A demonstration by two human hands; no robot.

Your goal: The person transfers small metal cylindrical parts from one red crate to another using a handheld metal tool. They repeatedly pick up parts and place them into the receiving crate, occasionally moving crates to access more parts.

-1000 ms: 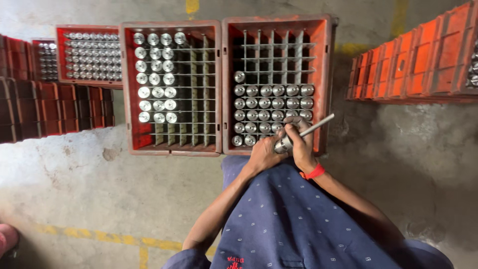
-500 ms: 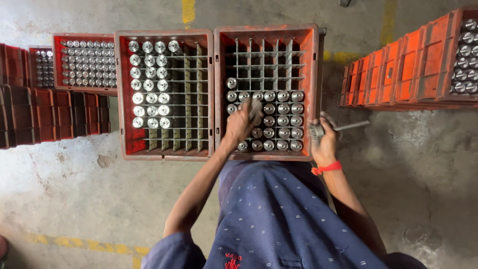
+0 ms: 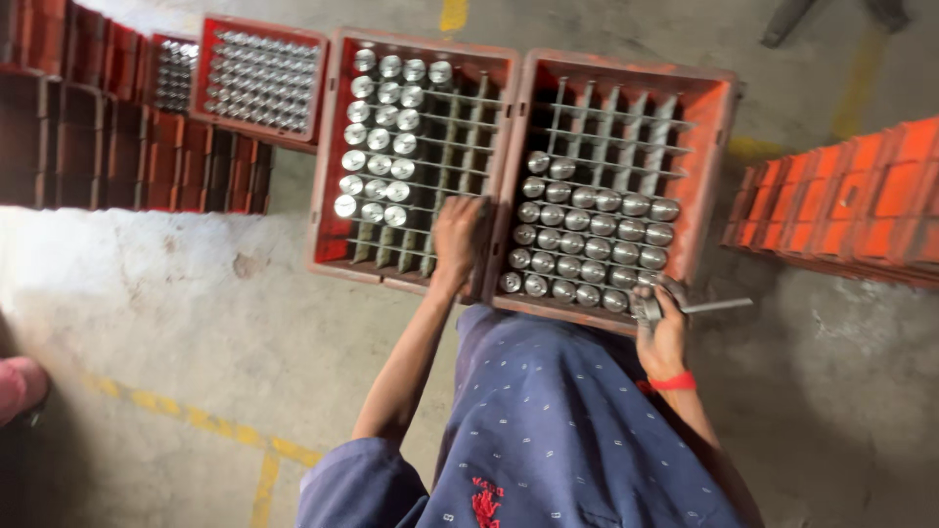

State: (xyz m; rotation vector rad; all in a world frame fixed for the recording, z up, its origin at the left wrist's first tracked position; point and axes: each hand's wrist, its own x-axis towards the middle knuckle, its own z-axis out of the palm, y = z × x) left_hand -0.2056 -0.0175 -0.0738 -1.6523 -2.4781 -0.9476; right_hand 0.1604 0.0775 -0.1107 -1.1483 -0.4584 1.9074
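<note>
Now the left hand (image 3: 458, 235) sits over the inner edge of the left crate (image 3: 328, 176), fingers curled down into the empty slots near the divider between the two crates. Half a second ago it was over the caps in the right crate (image 3: 719, 147), so it has crossed from right to left. Whether it has a bottle in its grip I cannot tell; the knuckles hide whatever is under the palm.

Right hand (image 3: 663, 328) holds at the near right corner of the right crate, closed around a metal tool (image 3: 719, 306) whose thin rod sticks out to the right. A red band (image 3: 673, 381) circles that wrist. The hand has barely shifted from its spot half a second ago; a second ago both hands were together at that corner.

Bottles (image 3: 587, 230) with silver caps fill the near rows of the right crate; its far rows are bare grid. Left crate carries capped bottles (image 3: 381, 137) in its left columns, the right columns open.

Judgement: the crossing of the left hand reads as a move between the two crates, working toward those open slots.

Beyond: a fuller crate (image 3: 259, 78) at upper left, stacked red crates (image 3: 851, 205) at right, a yellow floor line (image 3: 196, 420) near the person's side.
</note>
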